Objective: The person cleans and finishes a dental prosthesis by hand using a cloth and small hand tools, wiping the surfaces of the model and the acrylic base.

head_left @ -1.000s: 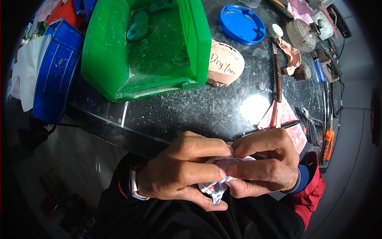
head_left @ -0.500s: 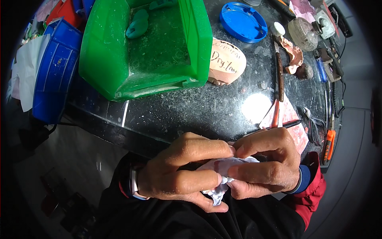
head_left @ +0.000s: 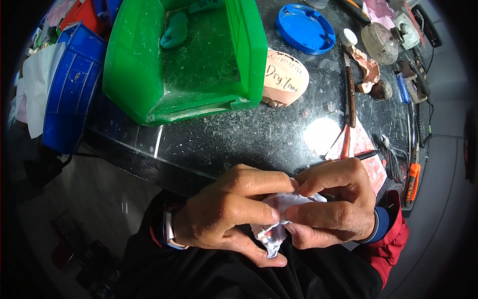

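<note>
A crumpled white sheet, paper-like and marked with reddish patches (head_left: 290, 200), is held between my two hands above my lap, near the table's front edge. My left hand (head_left: 231, 209) grips it from the left, index and middle fingertips on its upper side and thumb stretched along below. My right hand (head_left: 341, 202) pinches the sheet with bent fingers and thumb, its fingertips nearly meeting the left ones. A puckered end of the sheet hangs down between the hands. Whether anything is wrapped inside is hidden.
Ahead stands a green bin (head_left: 132, 62) holding teal pieces, with a blue bin (head_left: 74, 87) left of it. A pinkish plaster model (head_left: 286, 82) and blue lid (head_left: 304, 30) lie beyond. Rightward are a brown-handled knife (head_left: 351, 94), a glass jar (head_left: 379, 44) and an orange-handled tool (head_left: 413, 182).
My left fingers have shifted slightly along the sheet, and more of its folded, red-marked lower end shows. Both hands keep their hold. The table and bins appear slightly shifted rightward in view.
</note>
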The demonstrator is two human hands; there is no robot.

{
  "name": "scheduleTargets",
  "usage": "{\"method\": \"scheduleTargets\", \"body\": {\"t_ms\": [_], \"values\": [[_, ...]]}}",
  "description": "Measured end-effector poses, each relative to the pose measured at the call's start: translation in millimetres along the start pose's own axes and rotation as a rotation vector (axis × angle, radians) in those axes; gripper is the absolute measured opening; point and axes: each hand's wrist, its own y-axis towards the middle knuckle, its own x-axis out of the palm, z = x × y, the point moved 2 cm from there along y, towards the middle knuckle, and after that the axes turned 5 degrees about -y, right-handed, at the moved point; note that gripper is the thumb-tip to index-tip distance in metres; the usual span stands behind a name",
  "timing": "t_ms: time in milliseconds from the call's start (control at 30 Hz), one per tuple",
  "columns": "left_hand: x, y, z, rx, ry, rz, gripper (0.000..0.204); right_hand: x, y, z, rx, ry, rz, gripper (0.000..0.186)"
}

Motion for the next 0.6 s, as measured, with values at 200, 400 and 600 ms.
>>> {"method": "scheduleTargets", "body": {"t_ms": [200, 400, 600], "values": [[1.7, -5.4, 1.3, -0.033, 0.011, 0.030, 0.042, -1.2, 0.1, -2.6, -0.016, -0.011, -0.007, 0.025], [0.1, -1.8, 1.6, 0.039, 0.049, 0.026, 0.051, 4.2, -3.0, -4.8, 0.025, 0.057, 0.126, 0.020], [1.7, -2.3, 3.2, 0.148, 0.143, 0.088, 0.068, 7.1, -2.1, -4.3, 0.037, 0.053, 0.203, 0.021]]}}
